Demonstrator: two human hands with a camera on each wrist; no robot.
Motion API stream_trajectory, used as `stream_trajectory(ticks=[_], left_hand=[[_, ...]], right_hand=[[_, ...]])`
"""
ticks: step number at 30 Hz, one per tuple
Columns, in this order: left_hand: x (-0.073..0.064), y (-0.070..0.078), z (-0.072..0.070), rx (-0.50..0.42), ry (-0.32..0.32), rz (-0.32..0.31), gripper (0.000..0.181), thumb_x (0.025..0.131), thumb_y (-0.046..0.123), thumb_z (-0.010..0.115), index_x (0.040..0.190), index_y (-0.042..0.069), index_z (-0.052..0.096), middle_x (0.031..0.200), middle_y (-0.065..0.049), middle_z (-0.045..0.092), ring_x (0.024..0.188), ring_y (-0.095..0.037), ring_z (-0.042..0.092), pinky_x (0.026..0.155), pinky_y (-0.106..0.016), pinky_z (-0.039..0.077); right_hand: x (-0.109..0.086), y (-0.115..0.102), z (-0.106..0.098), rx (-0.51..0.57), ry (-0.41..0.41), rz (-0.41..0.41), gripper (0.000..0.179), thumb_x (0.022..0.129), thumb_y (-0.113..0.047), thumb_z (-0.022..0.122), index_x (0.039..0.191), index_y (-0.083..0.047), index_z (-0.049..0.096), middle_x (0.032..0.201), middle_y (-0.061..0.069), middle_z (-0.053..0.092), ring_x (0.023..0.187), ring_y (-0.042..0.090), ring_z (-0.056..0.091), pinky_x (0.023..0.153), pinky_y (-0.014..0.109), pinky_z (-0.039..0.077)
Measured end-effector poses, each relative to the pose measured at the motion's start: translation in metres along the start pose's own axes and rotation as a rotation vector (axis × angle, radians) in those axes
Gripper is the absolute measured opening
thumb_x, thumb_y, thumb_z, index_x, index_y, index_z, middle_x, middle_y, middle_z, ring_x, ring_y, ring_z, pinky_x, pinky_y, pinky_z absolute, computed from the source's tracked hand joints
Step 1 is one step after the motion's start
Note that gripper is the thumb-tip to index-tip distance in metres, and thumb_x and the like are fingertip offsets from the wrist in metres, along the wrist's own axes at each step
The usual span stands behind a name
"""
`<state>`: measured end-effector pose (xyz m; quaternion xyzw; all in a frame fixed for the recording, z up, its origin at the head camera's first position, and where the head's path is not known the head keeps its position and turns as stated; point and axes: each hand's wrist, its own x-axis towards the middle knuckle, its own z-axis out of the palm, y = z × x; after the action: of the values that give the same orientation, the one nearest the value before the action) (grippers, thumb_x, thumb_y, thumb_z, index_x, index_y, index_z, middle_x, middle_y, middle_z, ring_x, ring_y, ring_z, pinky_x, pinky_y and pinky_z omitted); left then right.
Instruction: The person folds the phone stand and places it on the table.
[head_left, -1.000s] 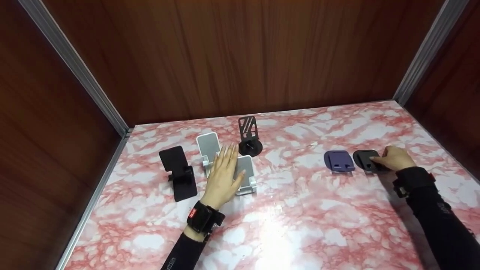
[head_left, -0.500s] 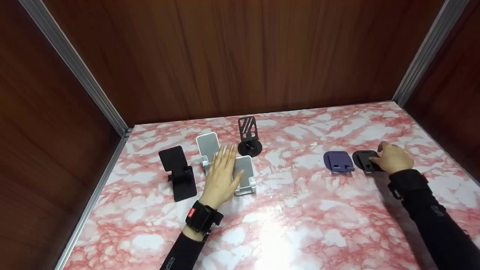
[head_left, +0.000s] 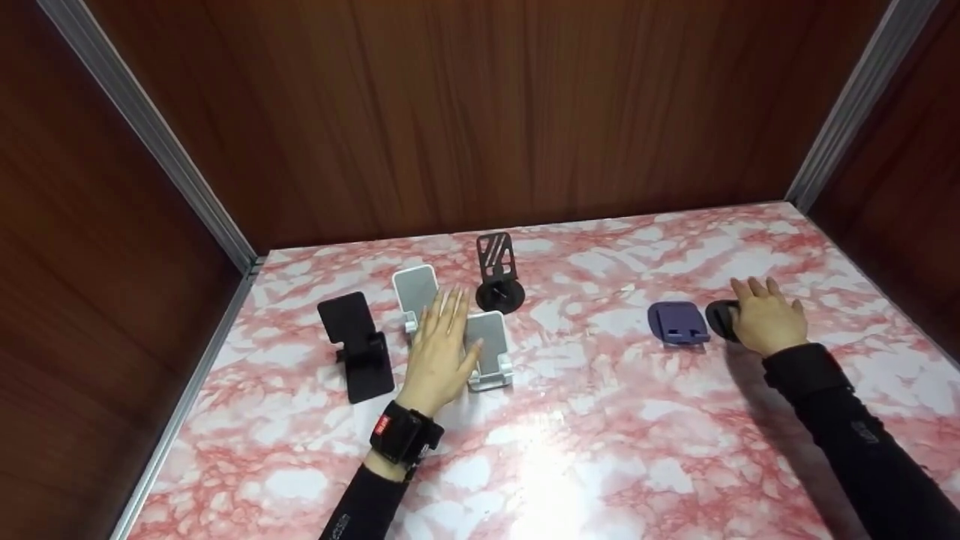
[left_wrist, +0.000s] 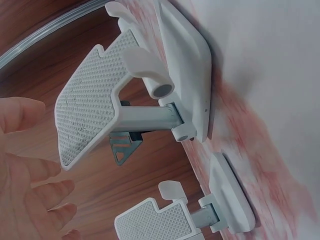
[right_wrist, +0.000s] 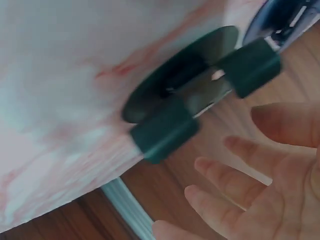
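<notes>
My left hand [head_left: 437, 356] hovers with straight fingers over two white phone stands with grey pads. In the left wrist view, the nearer white stand [left_wrist: 92, 102] stands unfolded beside the fingers, apart from them. The other white stand [left_wrist: 155, 220] is lower in that view. My right hand [head_left: 769, 321] is spread above a folded dark phone stand [head_left: 721, 319], covering most of it. The right wrist view shows this dark stand's hooks [right_wrist: 167, 130] with the fingers clear of them. Left of it a folded purple phone stand [head_left: 677, 324] lies flat.
A black phone stand [head_left: 356, 346] is unfolded at the left. Behind the white stands, a black stand with a slotted plate [head_left: 496, 259] is upright on a round base. Wooden panels [head_left: 525, 112] wall in the marbled table [head_left: 600, 450] at the back and sides.
My right hand has let go of the dark stand's edge and shifted left over it, its fingers straightening out. The left hand has barely moved.
</notes>
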<state>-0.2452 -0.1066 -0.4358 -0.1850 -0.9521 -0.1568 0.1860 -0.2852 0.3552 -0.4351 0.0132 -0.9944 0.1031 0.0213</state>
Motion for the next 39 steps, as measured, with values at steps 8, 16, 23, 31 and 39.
stream_trajectory(ticks=[8,16,23,31,39], left_hand=[[0.001,-0.005,0.002,-0.012,0.005,-0.012,0.068,0.092,0.036,0.049,0.147,0.007,0.021,0.153,-0.011,0.023,0.143,-0.031,0.014,0.117,-0.049,0.016],[0.0,-0.009,0.003,-0.029,-0.005,-0.022,0.068,0.092,0.035,0.048,0.148,0.008,0.02,0.153,-0.011,0.023,0.144,-0.03,0.012,0.117,-0.049,0.015],[0.0,-0.011,0.005,-0.075,-0.017,-0.022,0.064,0.094,0.032,0.047,0.147,0.007,0.021,0.153,-0.012,0.024,0.143,-0.031,0.015,0.116,-0.05,0.019],[0.002,-0.016,0.009,-0.311,0.003,-0.051,0.061,0.094,0.025,0.052,0.146,0.007,0.025,0.149,-0.015,0.032,0.135,-0.032,0.034,0.113,-0.042,0.029],[0.003,-0.021,0.012,-0.55,0.01,-0.112,0.059,0.09,0.016,0.059,0.142,0.005,0.034,0.124,-0.02,0.058,0.108,-0.03,0.06,0.092,-0.039,0.051]], right_hand=[[0.0,-0.023,-0.004,0.015,0.041,-0.075,0.063,0.098,-0.044,0.03,0.146,-0.004,0.021,0.144,0.033,0.025,0.131,0.055,0.017,0.096,0.076,0.021],[-0.001,-0.042,0.0,0.035,0.046,-0.143,0.06,0.099,-0.043,0.032,0.148,-0.01,0.021,0.147,0.026,0.026,0.132,0.055,0.017,0.096,0.078,0.017],[-0.002,-0.059,0.002,0.062,0.123,-0.242,0.056,0.097,-0.036,0.041,0.145,-0.011,0.029,0.145,0.026,0.032,0.131,0.055,0.022,0.094,0.078,0.019],[-0.005,-0.081,0.0,0.072,0.1,-0.279,0.056,0.096,-0.031,0.045,0.145,-0.011,0.028,0.147,0.023,0.03,0.135,0.051,0.019,0.098,0.073,0.02],[-0.009,-0.096,0.003,0.073,0.071,-0.298,0.056,0.097,-0.031,0.044,0.147,-0.017,0.024,0.15,0.019,0.027,0.137,0.048,0.016,0.101,0.074,0.016]])
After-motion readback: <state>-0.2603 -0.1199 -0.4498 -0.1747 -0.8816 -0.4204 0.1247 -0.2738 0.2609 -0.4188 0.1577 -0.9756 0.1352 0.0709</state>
